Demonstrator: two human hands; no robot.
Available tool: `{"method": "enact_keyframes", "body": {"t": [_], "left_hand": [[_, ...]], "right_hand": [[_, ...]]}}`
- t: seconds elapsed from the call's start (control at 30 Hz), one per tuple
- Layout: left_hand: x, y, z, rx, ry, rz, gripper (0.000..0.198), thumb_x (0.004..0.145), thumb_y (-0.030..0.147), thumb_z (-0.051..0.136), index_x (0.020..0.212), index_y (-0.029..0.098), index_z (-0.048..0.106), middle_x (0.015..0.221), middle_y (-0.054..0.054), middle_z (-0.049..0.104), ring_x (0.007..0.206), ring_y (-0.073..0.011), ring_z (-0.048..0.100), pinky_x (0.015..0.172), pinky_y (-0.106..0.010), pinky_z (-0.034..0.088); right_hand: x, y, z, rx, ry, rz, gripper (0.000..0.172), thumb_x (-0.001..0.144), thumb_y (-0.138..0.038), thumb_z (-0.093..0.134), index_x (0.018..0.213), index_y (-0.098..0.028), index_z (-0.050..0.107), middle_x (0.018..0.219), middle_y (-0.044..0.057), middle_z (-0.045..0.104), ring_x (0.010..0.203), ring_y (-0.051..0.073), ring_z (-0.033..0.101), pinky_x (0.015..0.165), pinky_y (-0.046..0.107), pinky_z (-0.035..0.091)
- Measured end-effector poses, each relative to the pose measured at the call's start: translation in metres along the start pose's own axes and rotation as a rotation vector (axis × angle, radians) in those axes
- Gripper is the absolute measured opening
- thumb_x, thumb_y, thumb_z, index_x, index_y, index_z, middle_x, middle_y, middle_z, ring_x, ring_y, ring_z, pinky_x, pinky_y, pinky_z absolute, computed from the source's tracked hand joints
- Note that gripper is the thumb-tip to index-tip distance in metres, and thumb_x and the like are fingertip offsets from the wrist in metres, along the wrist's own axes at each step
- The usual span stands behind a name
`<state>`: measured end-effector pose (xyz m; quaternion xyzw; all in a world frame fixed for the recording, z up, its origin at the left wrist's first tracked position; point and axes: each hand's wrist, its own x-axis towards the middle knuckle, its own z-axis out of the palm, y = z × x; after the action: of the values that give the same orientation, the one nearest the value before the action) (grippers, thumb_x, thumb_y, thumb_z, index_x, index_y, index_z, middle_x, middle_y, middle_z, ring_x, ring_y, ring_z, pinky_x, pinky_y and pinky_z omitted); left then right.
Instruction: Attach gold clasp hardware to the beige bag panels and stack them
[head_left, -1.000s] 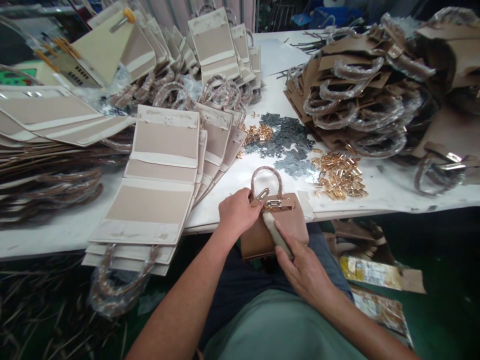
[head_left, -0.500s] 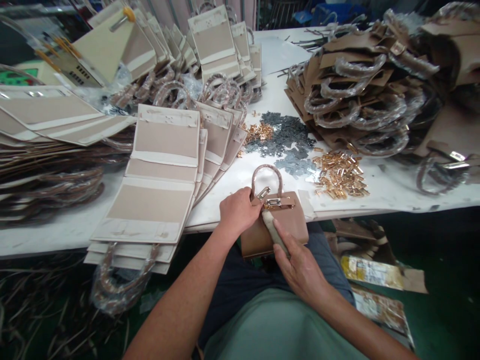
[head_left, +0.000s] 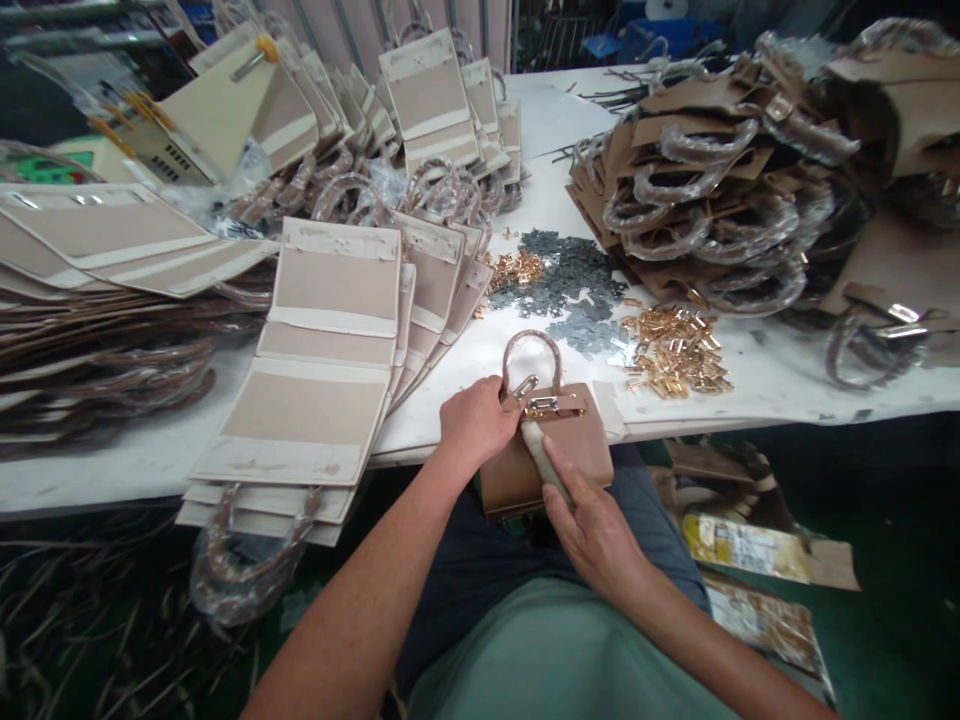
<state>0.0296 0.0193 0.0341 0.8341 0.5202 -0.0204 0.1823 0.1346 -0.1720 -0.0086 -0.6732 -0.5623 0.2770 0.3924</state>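
A small brown handbag (head_left: 559, 450) with an upright wrapped handle (head_left: 534, 345) rests against the table edge above my lap. My left hand (head_left: 480, 420) pinches a strap end with a metal piece (head_left: 525, 388) at the bag's upper left. My right hand (head_left: 596, 520) is wrapped round a pale grey-green tool (head_left: 546, 462), its tip touching the bag front just below the metal clasp (head_left: 553, 405). The tips of my left fingers are partly hidden behind the strap.
Flat beige bag panels (head_left: 322, 350) overhang the table on the left. Gold fittings (head_left: 679, 350) and dark metal plates (head_left: 570, 275) lie beyond the bag. Brown bags with wrapped handles (head_left: 705, 190) are piled at the right. A cardboard piece (head_left: 832, 563) lies below the table.
The view has shifted slightly. Both hands, the tool and the bag keep almost the same positions relative to each other.
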Motion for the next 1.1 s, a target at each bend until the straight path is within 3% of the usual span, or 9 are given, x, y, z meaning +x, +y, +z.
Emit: {"method": "enact_keyframes", "body": {"t": [0.43,0.63,0.83,0.97,1.1], "left_hand": [[-0.002,-0.001,0.000,-0.007,-0.002,0.003,0.035,0.096,0.057,0.057,0.105,0.026,0.070,0.108,-0.010,0.079,0.100,-0.0312,0.075,0.078,-0.036,0.050],[-0.011,-0.012,0.002,-0.171,0.074,0.016,0.030,0.095,0.055,0.061,0.094,0.026,0.066,0.094,-0.004,0.077,0.091,-0.0259,0.072,0.075,-0.032,0.046],[-0.031,-0.019,0.002,-0.570,0.197,0.074,0.027,0.091,0.045,0.065,0.079,0.023,0.056,0.074,0.005,0.061,0.073,-0.0146,0.059,0.071,-0.026,0.042],[-0.047,-0.015,-0.005,-0.755,0.242,0.053,0.027,0.088,0.042,0.067,0.076,0.022,0.055,0.073,0.005,0.059,0.072,-0.0139,0.056,0.072,-0.026,0.043],[-0.061,-0.016,-0.015,-0.956,0.293,-0.010,0.029,0.086,0.045,0.073,0.078,0.020,0.059,0.071,0.004,0.058,0.069,-0.0139,0.054,0.068,-0.026,0.042]], "right_hand": [[0.003,-0.001,0.002,0.071,0.007,0.041,0.057,0.108,-0.028,0.044,0.165,-0.022,0.039,0.154,0.011,0.058,0.142,0.025,0.056,0.122,0.046,0.044],[-0.014,0.002,-0.020,0.195,0.001,0.095,0.057,0.107,-0.039,0.053,0.161,-0.023,0.045,0.155,0.012,0.058,0.143,0.030,0.055,0.118,0.050,0.049],[-0.029,-0.007,-0.062,0.279,0.231,0.209,0.050,0.098,-0.050,0.069,0.138,-0.020,0.063,0.120,0.012,0.075,0.107,0.031,0.074,0.086,0.039,0.065],[-0.030,-0.016,-0.098,0.172,0.279,0.221,0.046,0.090,-0.055,0.077,0.123,-0.023,0.073,0.103,0.008,0.077,0.081,0.025,0.073,0.067,0.032,0.062],[-0.040,-0.019,-0.124,0.221,0.292,0.221,0.052,0.089,-0.058,0.077,0.127,-0.023,0.073,0.079,0.006,0.073,0.063,0.024,0.069,0.058,0.033,0.060]]}}
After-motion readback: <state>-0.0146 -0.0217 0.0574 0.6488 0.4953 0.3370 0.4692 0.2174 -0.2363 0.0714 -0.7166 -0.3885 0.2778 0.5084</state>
